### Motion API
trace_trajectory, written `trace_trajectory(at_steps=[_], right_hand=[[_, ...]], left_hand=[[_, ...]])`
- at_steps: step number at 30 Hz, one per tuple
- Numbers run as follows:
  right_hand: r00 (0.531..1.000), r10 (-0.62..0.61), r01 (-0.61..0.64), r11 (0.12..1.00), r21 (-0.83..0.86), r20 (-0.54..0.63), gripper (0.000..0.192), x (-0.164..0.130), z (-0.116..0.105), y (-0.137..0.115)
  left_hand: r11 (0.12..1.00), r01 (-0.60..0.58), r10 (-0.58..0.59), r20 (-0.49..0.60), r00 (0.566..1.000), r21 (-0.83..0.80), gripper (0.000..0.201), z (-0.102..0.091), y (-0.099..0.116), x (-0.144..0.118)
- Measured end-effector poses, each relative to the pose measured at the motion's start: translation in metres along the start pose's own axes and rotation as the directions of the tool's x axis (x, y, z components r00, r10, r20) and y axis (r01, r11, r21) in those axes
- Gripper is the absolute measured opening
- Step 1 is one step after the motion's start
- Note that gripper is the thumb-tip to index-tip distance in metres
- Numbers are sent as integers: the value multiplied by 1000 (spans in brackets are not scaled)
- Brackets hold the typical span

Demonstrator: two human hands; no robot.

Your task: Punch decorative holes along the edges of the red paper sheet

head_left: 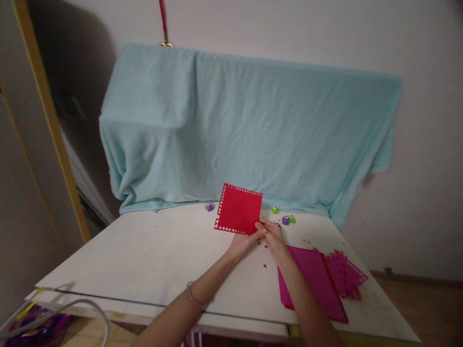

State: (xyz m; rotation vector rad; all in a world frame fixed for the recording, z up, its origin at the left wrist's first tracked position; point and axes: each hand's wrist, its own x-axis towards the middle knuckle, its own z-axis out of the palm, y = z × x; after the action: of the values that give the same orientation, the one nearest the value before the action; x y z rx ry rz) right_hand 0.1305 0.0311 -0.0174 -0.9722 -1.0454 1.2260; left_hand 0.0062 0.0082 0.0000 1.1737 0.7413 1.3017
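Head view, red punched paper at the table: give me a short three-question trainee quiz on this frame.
1. True or false: both hands hold the red paper square at its lower right corner.
2. Multiple choice: the stack of magenta paper sheets lies (a) left of the left hand, (b) right of the right hand, (c) under the turquoise blanket.
3. Fill in: the red square has punched holes along its left and ____ edges.

Key:
1. True; the fingertips of both hands meet at that corner, and the square is lifted above the white table.
2. b
3. bottom; the small purple punch and green punch sit behind it.
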Motion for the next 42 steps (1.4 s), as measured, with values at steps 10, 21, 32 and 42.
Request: trace_trajectory(at_steps=[10, 21, 32, 42], right_hand=[[996, -86, 86, 996, 12, 32, 36, -6, 6, -2], [997, -82, 82, 996, -16, -4, 34, 2, 1, 6], [998, 38, -47, 987, 157, 55, 28, -2, 8, -3], [998, 43, -49, 985, 167, 40, 30, -4, 8, -6]], left_hand=[[994, 70, -74, -42, 996, -83, 47, -1, 10, 0], [971, 88, -86, 22, 996, -221, 49, -2, -3, 8], [974, -69, 12, -253, 967, -218, 52, -6, -23, 14], [991, -90, 60, -271, 961, -99, 56, -6, -21, 12]])
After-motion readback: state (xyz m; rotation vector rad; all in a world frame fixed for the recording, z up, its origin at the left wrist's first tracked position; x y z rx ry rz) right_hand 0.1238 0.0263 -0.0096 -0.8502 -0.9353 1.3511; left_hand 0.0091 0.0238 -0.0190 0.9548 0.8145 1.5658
